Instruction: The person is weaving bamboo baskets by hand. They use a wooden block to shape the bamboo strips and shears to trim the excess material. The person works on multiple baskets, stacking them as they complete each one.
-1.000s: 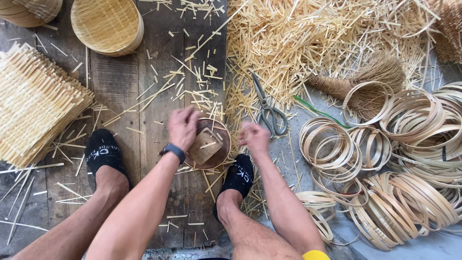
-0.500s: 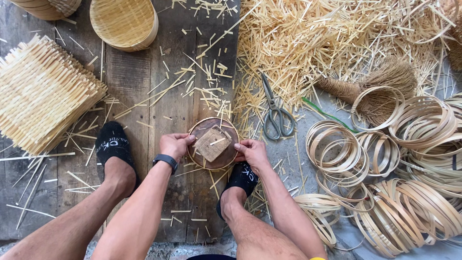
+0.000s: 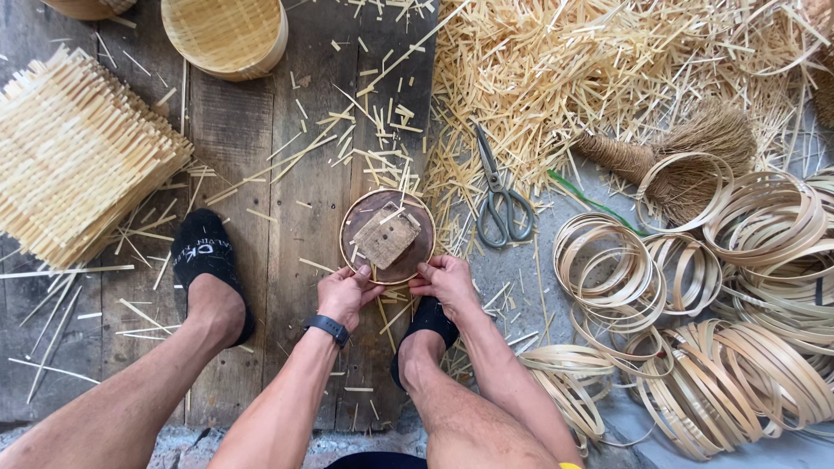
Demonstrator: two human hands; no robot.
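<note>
Head view, looking straight down: the left hand point(image 3: 345, 293) and the right hand point(image 3: 445, 280) both grip the near rim of a round wooden mould point(image 3: 387, 236), fingers curled over its edge from either side, so the disc is pinned flat on the plank floor point(image 3: 261, 174) between the person's feet. A thin bamboo hoop point(image 3: 347, 260) appears to run round the disc's edge (the line is fine, so how tightly it sits I cannot tell), and holding at the rim would keep it seated there. A small square block point(image 3: 386, 236) is fixed on top of the disc, tilted. A dark watch point(image 3: 327, 327) sits on the left wrist. The right foot in a black sock point(image 3: 423, 323) rests just under the right hand; the left foot's black sock point(image 3: 208, 260) is planted well apart to the left, bracing a wide squat.

Just beyond the disc lie scissors point(image 3: 499, 195), shut, within easy reach. Loose bamboo slivers point(image 3: 591, 69) are heaped behind them. To the right, coiled bamboo rings point(image 3: 738, 287) lie piled near a fibre brush point(image 3: 686, 143). At far left sits a stack of woven mats point(image 3: 69, 156), with a finished round basket point(image 3: 226, 35) above
</note>
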